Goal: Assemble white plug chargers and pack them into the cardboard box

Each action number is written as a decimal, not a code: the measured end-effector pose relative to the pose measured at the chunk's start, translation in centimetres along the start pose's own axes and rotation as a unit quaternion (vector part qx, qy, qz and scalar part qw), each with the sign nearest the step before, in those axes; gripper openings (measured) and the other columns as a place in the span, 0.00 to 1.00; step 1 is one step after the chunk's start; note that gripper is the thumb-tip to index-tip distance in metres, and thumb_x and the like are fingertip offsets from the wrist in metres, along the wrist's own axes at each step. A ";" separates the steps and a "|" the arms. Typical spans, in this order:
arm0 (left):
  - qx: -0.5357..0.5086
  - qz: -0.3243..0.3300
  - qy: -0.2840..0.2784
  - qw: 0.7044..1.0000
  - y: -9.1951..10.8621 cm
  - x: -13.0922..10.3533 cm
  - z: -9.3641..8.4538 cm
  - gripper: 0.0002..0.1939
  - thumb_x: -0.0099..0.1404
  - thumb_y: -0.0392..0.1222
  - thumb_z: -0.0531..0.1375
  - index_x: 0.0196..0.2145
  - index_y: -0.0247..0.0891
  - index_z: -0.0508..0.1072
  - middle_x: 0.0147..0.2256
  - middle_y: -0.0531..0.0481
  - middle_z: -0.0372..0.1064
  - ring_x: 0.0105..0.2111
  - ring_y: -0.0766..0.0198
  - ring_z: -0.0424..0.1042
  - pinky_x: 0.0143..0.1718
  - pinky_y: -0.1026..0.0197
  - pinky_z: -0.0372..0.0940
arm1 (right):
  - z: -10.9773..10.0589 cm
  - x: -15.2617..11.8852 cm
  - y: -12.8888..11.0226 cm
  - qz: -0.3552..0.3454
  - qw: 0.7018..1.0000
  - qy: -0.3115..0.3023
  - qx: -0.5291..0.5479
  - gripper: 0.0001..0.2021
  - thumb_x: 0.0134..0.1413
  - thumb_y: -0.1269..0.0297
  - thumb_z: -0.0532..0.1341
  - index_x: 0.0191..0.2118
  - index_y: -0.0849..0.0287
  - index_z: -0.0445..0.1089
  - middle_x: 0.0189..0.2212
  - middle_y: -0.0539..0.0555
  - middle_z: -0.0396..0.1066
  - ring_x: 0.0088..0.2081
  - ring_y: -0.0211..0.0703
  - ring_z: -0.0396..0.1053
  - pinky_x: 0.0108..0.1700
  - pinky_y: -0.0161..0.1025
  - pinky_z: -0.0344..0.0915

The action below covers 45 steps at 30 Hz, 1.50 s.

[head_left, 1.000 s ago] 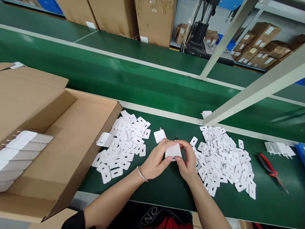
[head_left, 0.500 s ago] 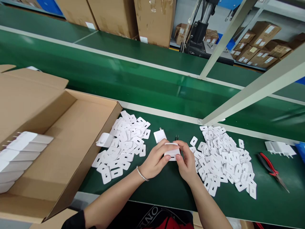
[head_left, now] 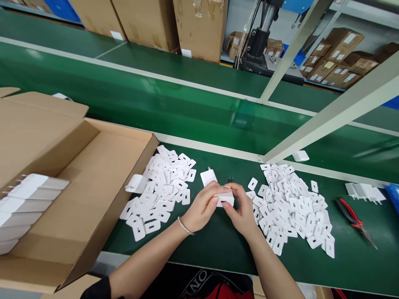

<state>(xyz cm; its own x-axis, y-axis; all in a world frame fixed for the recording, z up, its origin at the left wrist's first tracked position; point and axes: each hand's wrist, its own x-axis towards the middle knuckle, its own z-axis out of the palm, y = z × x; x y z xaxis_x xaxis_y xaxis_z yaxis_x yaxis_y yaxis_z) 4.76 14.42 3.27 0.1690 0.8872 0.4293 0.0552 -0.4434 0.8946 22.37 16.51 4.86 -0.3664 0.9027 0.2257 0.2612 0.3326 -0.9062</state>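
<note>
Both hands meet over the green bench: left hand and right hand each closed in a pinching grip on one white charger body. Left of the grip, a pile of white slotted plates; right of it, a bigger pile. Finished chargers fill only one row in the carton; plenty left. The body's underside is hidden by fingers

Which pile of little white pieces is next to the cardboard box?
The left pile, beside the left hand. Its edge reaches the open cardboard box. The other pile lies to the right of the right hand, nearer the red-handled pliers.
</note>
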 end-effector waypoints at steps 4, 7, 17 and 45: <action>0.009 0.012 -0.027 1.000 0.2 0.1 0.0 0.22 0.81 0.54 0.47 0.65 0.45 0.64 0.48 0.43 0.68 0.46 0.56 0.69 0.48 0.52 0.68 | -0.2 0.0 -0.1 0.026 0.999 0.004 0.023 0.20 0.65 0.45 0.63 0.54 0.52 0.68 0.42 0.55 0.77 0.41 0.50 0.76 0.39 0.45 0.72; 0.047 0.029 -0.029 0.998 0.2 0.1 0.0 0.20 0.80 0.51 0.50 0.64 0.46 0.63 0.46 0.45 0.66 0.44 0.57 0.68 0.44 0.55 0.68 | -0.3 0.0 -0.3 0.019 0.999 -0.013 0.039 0.21 0.67 0.44 0.61 0.56 0.52 0.67 0.45 0.56 0.76 0.42 0.50 0.75 0.42 0.47 0.72; 0.068 0.048 -0.040 0.996 0.0 -0.1 0.1 0.19 0.80 0.49 0.49 0.63 0.46 0.68 0.47 0.44 0.65 0.46 0.56 0.68 0.47 0.53 0.70 | -0.1 0.0 0.0 0.020 0.999 0.011 0.030 0.20 0.67 0.43 0.60 0.54 0.51 0.68 0.43 0.55 0.76 0.43 0.50 0.75 0.42 0.46 0.73; 0.359 -0.083 0.063 0.927 -2.5 0.7 -1.0 0.23 0.67 0.38 0.64 0.58 0.40 0.67 0.52 0.42 0.77 0.51 0.47 0.77 0.51 0.46 0.69 | 1.4 0.7 1.4 -0.013 0.995 -0.019 -0.098 0.28 0.67 0.61 0.63 0.69 0.50 0.57 0.64 0.62 0.65 0.64 0.56 0.66 0.64 0.59 0.68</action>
<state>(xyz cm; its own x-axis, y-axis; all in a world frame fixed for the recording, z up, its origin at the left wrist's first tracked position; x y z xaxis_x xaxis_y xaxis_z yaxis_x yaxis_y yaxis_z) 3.80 16.31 1.44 -0.0146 0.9382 0.3458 0.7191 -0.2304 0.6556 21.23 17.27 3.23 -0.4084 0.8833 0.2302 0.4196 0.4056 -0.8120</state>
